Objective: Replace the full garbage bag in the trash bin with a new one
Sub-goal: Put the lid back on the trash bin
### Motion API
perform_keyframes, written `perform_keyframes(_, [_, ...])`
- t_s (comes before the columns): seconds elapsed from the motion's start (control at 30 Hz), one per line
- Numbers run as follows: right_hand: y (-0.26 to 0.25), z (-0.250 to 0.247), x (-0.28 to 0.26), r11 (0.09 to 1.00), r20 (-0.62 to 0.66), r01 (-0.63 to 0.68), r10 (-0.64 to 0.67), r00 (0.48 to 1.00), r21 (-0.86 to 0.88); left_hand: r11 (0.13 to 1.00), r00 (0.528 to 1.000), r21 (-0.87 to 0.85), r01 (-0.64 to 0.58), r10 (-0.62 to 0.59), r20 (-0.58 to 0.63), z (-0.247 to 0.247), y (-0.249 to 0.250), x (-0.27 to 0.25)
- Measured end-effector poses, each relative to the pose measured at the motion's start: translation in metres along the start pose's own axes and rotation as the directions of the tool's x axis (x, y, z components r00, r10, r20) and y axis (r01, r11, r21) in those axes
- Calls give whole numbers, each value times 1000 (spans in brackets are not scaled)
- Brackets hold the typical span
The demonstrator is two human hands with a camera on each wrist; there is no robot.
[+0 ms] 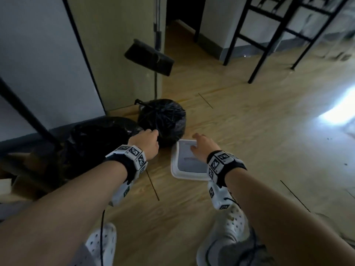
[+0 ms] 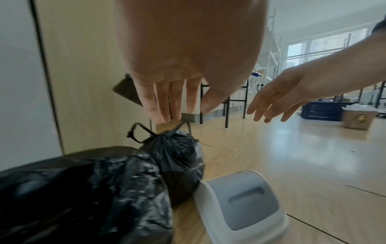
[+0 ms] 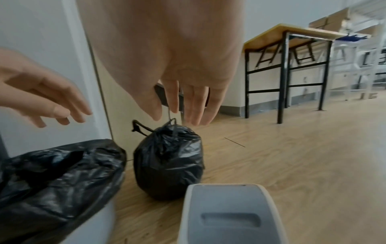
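A full black garbage bag [image 1: 163, 120] [image 2: 177, 161] [image 3: 169, 165], tied at the top with drawstring loops, stands on the wood floor beside a wall corner. To its left is the white trash bin [image 3: 89, 231], lined with a black bag [image 1: 99, 135] [image 2: 83, 189] [image 3: 58, 173] draped over its rim. The bin's white and grey swing lid [image 1: 188, 162] [image 2: 246, 198] [image 3: 227, 217] lies on the floor to the right. My left hand [image 1: 148, 143] [image 2: 167, 105] hovers between bin and tied bag, fingers straight, holding nothing. My right hand [image 1: 201, 148] [image 3: 183, 105] hovers open over the lid.
A dark dustpan [image 1: 148, 56] on a long handle leans at the wall corner behind the tied bag. Black-legged tables [image 3: 288, 69] stand farther right on the wood floor. Black frame bars [image 1: 28, 116] cross at the left. My white shoes [image 1: 101, 244] are below.
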State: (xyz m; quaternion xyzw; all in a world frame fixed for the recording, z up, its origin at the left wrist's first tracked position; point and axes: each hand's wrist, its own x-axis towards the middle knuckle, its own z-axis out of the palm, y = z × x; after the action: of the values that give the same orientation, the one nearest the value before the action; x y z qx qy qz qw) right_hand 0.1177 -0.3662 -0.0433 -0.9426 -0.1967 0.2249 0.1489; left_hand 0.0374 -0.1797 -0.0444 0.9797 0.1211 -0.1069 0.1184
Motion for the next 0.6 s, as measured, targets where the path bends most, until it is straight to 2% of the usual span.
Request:
perform_keyframes(0.2, [86,8,35,988,-10,-148,149,989,53,999,996,21,-29,27,87,59,54,67])
perform_keyframes(0.37, [139,38,80,973,52,-216,213,976,75,999,977,36,-20,12,214,119,64,123])
perform_keyframes(0.6, [186,89,135,967,107,-214,201,974,135,993,950,-18,118,-108,292,185,64,176])
